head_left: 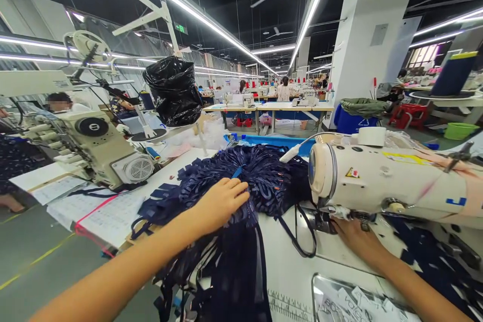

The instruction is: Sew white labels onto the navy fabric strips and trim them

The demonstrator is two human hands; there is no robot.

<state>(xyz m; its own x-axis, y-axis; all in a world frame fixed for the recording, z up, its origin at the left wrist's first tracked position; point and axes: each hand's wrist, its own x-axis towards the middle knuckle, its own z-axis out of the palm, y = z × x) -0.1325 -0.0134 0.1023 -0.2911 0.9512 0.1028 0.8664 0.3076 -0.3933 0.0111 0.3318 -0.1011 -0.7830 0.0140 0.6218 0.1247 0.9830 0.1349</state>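
navy fabric pieces (241, 186) lie heaped under the left hand (221, 203), which presses on them fingers spread, gripping nothing, while the right hand (354, 239), grip unclear, sits beneath the sewing machine (385, 181), where loose strips might snag.

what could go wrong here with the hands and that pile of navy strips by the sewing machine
1. The right hand sits right under the sewing machine head, close to the needle area, so a finger might get caught.
2. The left hand presses on the heaped navy strips; some already hang over the table edge and more could slide off.
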